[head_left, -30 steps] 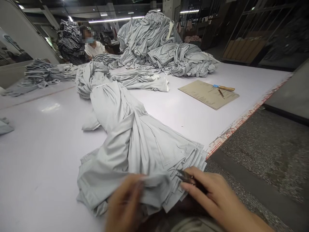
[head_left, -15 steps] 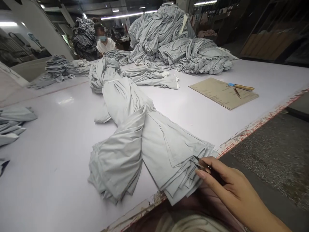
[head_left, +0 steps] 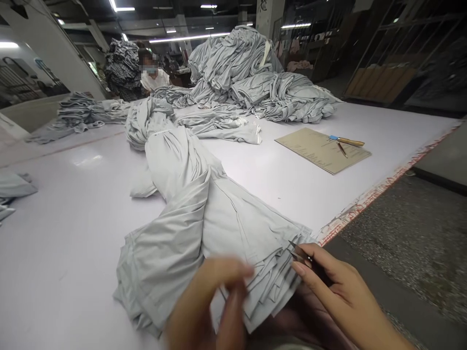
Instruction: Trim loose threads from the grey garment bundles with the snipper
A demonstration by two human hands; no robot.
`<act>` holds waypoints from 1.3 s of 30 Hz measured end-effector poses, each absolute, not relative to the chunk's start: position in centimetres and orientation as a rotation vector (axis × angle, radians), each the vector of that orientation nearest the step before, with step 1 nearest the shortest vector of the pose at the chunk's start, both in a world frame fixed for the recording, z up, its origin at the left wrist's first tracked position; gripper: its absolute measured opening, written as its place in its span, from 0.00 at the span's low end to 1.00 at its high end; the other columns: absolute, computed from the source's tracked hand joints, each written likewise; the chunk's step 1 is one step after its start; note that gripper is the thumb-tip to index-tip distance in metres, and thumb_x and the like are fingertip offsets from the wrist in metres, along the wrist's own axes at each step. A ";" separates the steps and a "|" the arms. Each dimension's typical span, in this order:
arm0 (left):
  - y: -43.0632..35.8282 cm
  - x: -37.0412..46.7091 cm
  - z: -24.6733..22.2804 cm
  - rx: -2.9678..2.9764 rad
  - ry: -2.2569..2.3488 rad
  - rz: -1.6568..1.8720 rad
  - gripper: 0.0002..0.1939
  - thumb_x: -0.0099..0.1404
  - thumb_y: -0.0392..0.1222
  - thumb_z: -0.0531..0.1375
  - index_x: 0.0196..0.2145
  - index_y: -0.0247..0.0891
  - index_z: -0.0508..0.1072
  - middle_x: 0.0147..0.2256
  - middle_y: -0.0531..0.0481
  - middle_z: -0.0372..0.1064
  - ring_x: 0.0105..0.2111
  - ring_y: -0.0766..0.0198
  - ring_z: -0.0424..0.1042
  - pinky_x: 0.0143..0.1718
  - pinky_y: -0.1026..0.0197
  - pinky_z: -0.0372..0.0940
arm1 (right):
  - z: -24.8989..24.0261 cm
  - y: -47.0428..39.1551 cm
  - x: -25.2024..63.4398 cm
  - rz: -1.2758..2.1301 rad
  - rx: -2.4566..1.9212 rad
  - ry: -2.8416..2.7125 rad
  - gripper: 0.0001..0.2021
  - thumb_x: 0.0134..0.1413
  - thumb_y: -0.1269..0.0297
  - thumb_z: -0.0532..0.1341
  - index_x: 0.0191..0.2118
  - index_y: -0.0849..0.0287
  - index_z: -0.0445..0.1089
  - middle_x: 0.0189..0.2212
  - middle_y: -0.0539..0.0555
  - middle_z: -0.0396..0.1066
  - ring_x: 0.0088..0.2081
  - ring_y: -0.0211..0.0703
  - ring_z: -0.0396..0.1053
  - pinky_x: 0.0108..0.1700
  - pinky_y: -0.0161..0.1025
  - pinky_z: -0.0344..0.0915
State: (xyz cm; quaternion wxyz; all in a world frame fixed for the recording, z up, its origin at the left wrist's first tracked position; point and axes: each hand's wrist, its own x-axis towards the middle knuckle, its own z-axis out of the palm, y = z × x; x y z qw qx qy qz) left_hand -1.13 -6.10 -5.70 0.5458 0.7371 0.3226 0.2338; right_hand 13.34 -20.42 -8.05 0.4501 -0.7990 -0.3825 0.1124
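My right hand (head_left: 330, 282) is closed around small dark thread snips (head_left: 299, 252), whose pointed blades are parted and lie at the layered edge of the grey fabric stack (head_left: 233, 218). Over that stack's near end hangs my left hand (head_left: 215, 296), smeared by motion, with its thumb and forefinger curved. Whether it grips any cloth I cannot tell. Beside the stack, on the left, lies another gathered bundle of the same grey fabric (head_left: 160, 257), its layers fanned out at the near end.
A brown card (head_left: 310, 150) bears a blue-and-yellow-handled tool (head_left: 346, 140) and a small dark tool (head_left: 342, 149). Large grey fabric heaps (head_left: 241, 63) rise at the back of the white table (head_left: 73, 243). A person (head_left: 153, 78) is behind the table. The table's worn edge (head_left: 365, 201) runs along the right.
My left hand has come into view from below, over the fabric. My right hand keeps hold of the snips at the edge. The view has tilted up slightly and shifted right.
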 end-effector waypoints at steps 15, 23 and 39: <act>-4.4 2.6 -10.6 2.254 0.726 0.239 0.03 0.60 0.36 0.53 0.34 0.40 0.63 0.32 0.51 0.60 0.30 0.60 0.63 0.33 0.59 0.58 | -8.2 -20.2 13.2 0.344 -1.917 -0.935 0.12 0.62 0.55 0.55 0.34 0.57 0.68 0.20 0.46 0.65 0.21 0.37 0.62 0.23 0.31 0.59; -5.7 0.6 -6.8 2.115 0.499 0.376 0.06 0.62 0.35 0.51 0.28 0.41 0.59 0.25 0.56 0.55 0.26 0.65 0.60 0.29 0.64 0.58 | -7.4 -19.1 13.2 0.581 -1.735 -0.985 0.14 0.57 0.57 0.60 0.48 0.54 0.64 0.24 0.46 0.66 0.25 0.39 0.66 0.26 0.30 0.63; -4.8 -0.9 -8.5 1.914 0.577 0.715 0.17 0.57 0.26 0.54 0.41 0.43 0.66 0.29 0.57 0.66 0.26 0.69 0.66 0.28 0.70 0.62 | -8.2 -18.4 11.7 0.676 -1.868 -1.155 0.04 0.56 0.69 0.53 0.34 0.55 0.64 0.22 0.45 0.63 0.22 0.36 0.59 0.25 0.30 0.55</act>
